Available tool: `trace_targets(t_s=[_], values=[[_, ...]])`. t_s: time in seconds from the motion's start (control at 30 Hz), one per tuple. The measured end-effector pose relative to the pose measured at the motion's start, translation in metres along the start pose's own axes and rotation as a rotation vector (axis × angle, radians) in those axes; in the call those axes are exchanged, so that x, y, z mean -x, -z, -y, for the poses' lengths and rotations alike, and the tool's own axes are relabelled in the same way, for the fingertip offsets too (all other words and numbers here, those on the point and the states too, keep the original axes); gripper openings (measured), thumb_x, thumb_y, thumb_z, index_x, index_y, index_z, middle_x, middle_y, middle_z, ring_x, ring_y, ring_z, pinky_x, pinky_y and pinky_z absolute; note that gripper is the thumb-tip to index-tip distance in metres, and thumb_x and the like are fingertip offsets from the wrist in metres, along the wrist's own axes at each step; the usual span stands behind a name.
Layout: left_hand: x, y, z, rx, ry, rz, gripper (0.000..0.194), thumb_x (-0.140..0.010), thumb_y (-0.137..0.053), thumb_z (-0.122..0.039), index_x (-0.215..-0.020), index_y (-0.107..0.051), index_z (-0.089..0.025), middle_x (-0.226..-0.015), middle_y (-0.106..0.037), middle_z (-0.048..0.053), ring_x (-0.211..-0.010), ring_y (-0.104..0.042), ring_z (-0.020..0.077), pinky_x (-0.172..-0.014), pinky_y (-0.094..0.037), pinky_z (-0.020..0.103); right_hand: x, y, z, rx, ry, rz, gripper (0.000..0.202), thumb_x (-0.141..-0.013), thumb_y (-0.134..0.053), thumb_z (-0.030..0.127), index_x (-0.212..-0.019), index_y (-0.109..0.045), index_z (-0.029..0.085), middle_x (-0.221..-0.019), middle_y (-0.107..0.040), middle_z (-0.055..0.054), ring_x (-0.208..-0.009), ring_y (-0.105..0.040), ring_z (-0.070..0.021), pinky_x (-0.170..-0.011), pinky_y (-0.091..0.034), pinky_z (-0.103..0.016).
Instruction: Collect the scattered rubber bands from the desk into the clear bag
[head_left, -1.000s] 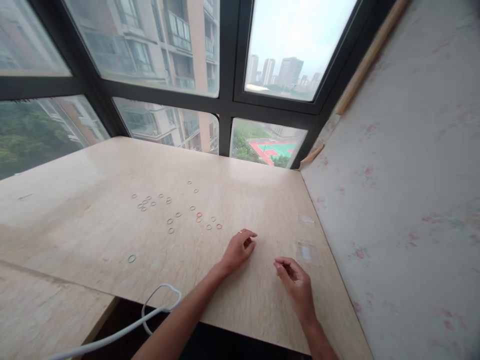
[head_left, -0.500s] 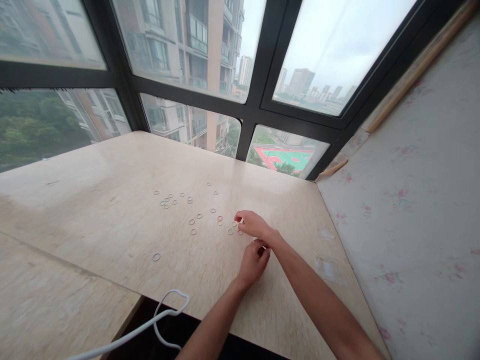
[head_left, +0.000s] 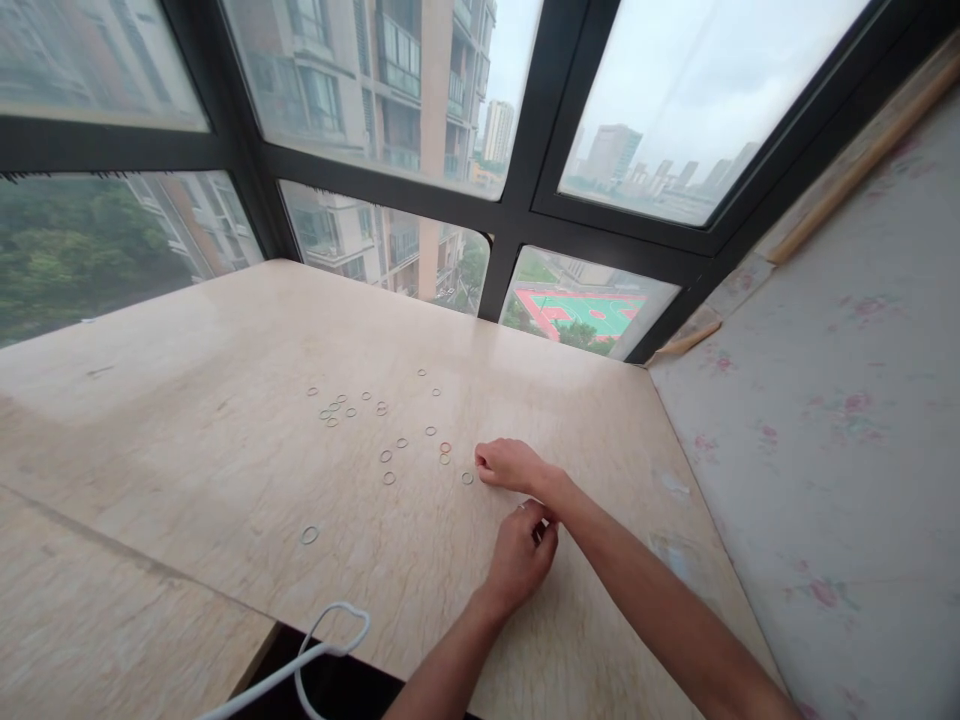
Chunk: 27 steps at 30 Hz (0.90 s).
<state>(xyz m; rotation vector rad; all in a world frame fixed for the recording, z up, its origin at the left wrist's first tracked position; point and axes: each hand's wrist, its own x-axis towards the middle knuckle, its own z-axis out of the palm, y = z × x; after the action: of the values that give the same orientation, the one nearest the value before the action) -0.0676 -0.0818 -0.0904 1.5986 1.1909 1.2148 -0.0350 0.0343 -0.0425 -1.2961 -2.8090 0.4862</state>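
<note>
Thin coloured rings like small rubber bands lie scattered on the marbled ledge. My right hand rests low over the ledge with its fingers curled inward; whatever they hold is hidden. Just left of its fingertips lies a grey-green ring. A red ring and a yellow-green ring touch each other a bit farther left. My left hand is closed in a pinch right beside my right wrist. A tiny pale spot shows at its fingers, too small to name.
Several more rings form a loose group toward the left, and a lone ring lies nearer the front. A white cable loops over the ledge's front edge. Dark-framed windows border the back, a papered wall the right.
My right hand's fingers have curled in further. A pale ring and a pink ring that showed by its fingertips are out of sight now. The whole view has shifted slightly.
</note>
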Motion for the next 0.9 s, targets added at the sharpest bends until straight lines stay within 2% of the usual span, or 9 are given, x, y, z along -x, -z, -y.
trace_targets(t_s=[0.2,0.33,0.57,0.73,0.9], values=[[0.002,-0.001,-0.001,-0.045,0.021,-0.007,0.018,-0.08,-0.046,-0.012,-0.084,-0.062,-0.019,-0.081,-0.065,0.005,-0.072,-0.058,0.018,-0.066,-0.042,0.029,0.018,0.006,-0.011,-0.162,0.008,-0.041,0.005,-0.074,-0.061,0.016,-0.073,-0.06,0.02,-0.066,-0.063,0.002,-0.059,-0.052,-0.0111,-0.053,-0.029,-0.021],[0.002,0.0,-0.002,-0.078,0.04,0.002,0.019,-0.08,-0.046,-0.012,-0.084,-0.063,-0.02,-0.081,-0.065,0.004,-0.072,-0.058,0.0174,-0.066,-0.043,0.029,0.044,0.015,-0.024,-0.301,-0.025,-0.122,0.006,-0.081,-0.05,0.016,-0.081,-0.056,0.019,-0.07,-0.061,0.003,-0.06,-0.051,-0.0094,-0.054,-0.034,-0.02],[0.001,0.001,-0.005,-0.122,0.054,0.006,0.017,-0.083,-0.045,-0.014,-0.085,-0.061,-0.02,-0.081,-0.065,0.003,-0.071,-0.058,0.016,-0.065,-0.042,0.028,0.109,0.016,-0.039,-0.806,-0.195,-0.313,0.008,-0.077,-0.049,0.018,-0.076,-0.042,0.022,-0.061,-0.046,0.008,-0.053,-0.042,-0.0081,-0.048,-0.032,-0.019],[-0.001,0.001,-0.007,-0.126,0.053,0.012,0.016,-0.084,-0.046,-0.017,-0.085,-0.061,-0.02,-0.082,-0.066,0.003,-0.074,-0.06,0.0165,-0.067,-0.044,0.028,0.16,0.008,-0.038,-0.859,-0.274,-0.305,0.01,-0.08,-0.053,0.022,-0.076,-0.044,0.021,-0.06,-0.048,0.007,-0.053,-0.043,-0.0085,-0.049,-0.032,-0.019],[-0.002,0.001,-0.008,-0.175,0.05,0.013,0.016,-0.084,-0.045,-0.02,-0.086,-0.062,-0.02,-0.081,-0.067,0.004,-0.072,-0.061,0.017,-0.065,-0.045,0.028,0.208,0.003,-0.039,-0.958,-0.398,-0.327,0.015,-0.088,-0.052,0.033,-0.08,-0.048,0.021,-0.059,-0.052,0.005,-0.052,-0.048,-0.0094,-0.048,-0.033,-0.019]])
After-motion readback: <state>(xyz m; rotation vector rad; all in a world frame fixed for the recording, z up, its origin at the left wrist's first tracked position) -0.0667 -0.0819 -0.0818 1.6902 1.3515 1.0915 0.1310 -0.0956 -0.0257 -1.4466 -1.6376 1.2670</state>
